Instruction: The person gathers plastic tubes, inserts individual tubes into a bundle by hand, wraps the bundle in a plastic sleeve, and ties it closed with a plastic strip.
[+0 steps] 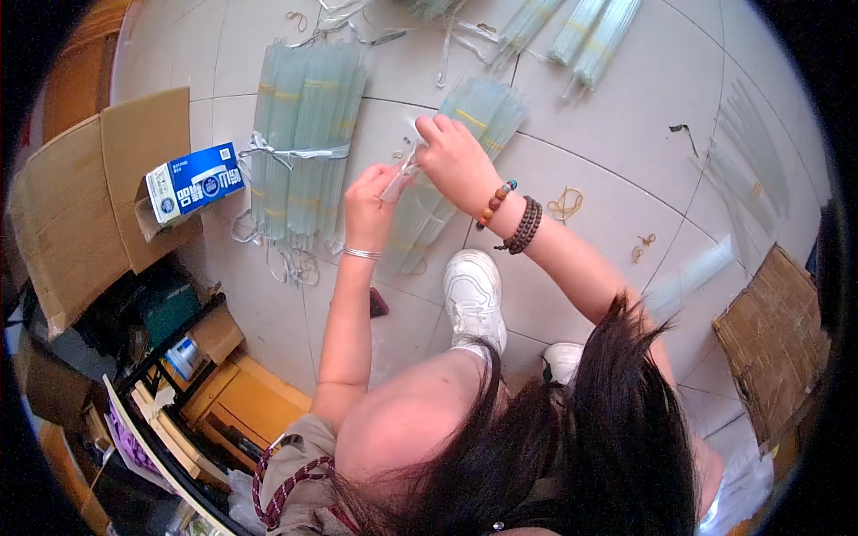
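Observation:
My left hand (368, 198) and my right hand (454, 161) are close together, both closed on a whitish plastic strip (404, 177) stretched between them. Beneath them on the floor lies a bundle of clear, pale green plastic tubes or strips (483, 107) with yellow bands; my hands cover part of it. Left of it, a larger bundle of the same pieces (299, 196) is tied round the middle with a white strip (299, 152). Silver bangles circle my left wrist, beaded bracelets my right.
A blue and white box (197, 183) stands by an open cardboard box (76, 210) at left. More tube bundles (594, 40) lie at the far side, loose strips (746, 165) at right. Rubber bands (565, 205) are scattered on the tiles. A cardboard sheet (773, 339) is at right.

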The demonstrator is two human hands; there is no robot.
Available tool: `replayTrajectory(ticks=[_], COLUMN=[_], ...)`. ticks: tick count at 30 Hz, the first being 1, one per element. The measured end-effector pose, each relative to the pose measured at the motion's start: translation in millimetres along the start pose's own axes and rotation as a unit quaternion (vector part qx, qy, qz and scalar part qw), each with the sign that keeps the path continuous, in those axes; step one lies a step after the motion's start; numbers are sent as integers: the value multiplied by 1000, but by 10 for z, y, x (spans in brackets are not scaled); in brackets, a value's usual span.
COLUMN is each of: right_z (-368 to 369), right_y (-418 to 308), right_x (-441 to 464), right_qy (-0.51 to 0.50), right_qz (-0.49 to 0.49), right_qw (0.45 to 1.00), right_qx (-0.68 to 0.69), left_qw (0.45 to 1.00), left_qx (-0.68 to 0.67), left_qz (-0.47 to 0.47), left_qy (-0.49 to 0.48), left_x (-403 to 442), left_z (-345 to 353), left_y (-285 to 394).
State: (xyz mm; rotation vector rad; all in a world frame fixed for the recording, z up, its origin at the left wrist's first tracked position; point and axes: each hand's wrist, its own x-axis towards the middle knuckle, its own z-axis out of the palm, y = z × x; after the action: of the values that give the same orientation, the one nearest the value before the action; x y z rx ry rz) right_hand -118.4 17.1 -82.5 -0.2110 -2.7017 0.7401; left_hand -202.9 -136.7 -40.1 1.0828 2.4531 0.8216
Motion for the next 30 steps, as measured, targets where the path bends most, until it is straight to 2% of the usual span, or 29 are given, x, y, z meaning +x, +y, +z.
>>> replayTrajectory(ticks=[1, 4, 7, 10, 13, 16, 19, 22, 25, 30], right_z=[-6, -76, 9, -2, 109, 142, 145, 237, 319, 325], right_y=[3, 2, 54, 108, 57, -46, -144, -187, -165, -153], right_x=[13, 42, 46, 153, 189, 199, 230, 197, 163, 175], right_qy=[19, -11, -46, -108, -91, -88, -99, -61, -46, -122], right_qz=[-7, 9, 98, 144, 137, 123, 140, 120, 73, 69], right_qw=[1000, 999, 979, 946, 964, 979, 982, 989, 994, 988], right_qx=[-24, 30, 171, 268, 208, 138, 81, 65, 64, 63], left_qw=[1000, 996, 979, 983, 978, 977, 966, 963, 945, 915], left_qx=[5, 22, 145, 108, -13, -22, -79, -99, -107, -234], left_qz=[8, -59, -141, -144, -186, -191, -239, -251, -306, -323], left_qy=[17, 65, -9, 29, 92, 98, 57, 21, -50, -63], left_x=[-8, -190, -384, -442, -444, -420, -430, -407, -325, -365], left_z=[-5, 12, 17, 123, 208, 189, 178, 146, 75, 193], left_y=[2, -111, -111, -124, -63, -31, -286, -383, -372, -628])
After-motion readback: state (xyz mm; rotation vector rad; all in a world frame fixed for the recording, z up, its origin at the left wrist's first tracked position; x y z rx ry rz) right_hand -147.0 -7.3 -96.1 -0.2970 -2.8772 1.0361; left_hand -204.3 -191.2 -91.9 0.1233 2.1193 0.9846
